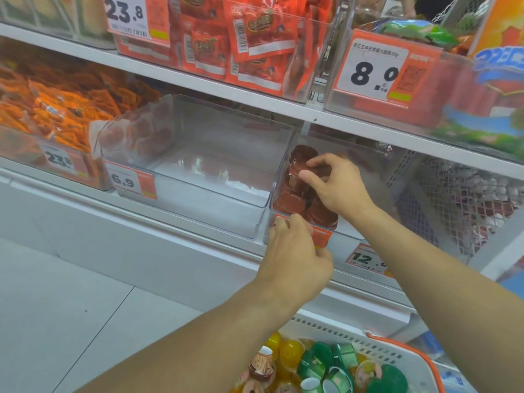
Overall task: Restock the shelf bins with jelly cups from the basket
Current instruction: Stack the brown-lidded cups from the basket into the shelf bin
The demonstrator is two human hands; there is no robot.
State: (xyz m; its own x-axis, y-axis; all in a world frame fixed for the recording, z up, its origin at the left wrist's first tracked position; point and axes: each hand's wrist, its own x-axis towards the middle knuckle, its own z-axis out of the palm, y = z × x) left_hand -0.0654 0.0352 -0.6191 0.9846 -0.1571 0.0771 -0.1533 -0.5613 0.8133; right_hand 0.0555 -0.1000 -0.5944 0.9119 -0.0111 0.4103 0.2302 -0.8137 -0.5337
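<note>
**Head view: brown cups going into the clear bin**

I had the right hand (337, 184) inside the clear shelf bin (276, 177), its thumb and forefinger pinched round a brown jelly cup (317, 168) at the top of the pile. The left hand (295, 251) was at the bin's front lip, fingers curled in over the orange price label (321, 236); I could not tell whether it pinched the label, gripped the rim or held nothing.

To do this step well, I judged the cup should go down into a gap just below the fingertips, lid up, not left on the crest where it might roll toward the front wall. Steadying the bin with the left hand looked sensible while the right let go.

The cups (292, 201) under the fingers were small, round and dark reddish brown with glossy foil tops, heaped loosely against the left wall of the bin. Well below both wrists, the white basket (397, 355) with an orange rim held more cups, green, yellow and pale-lidded.
</note>
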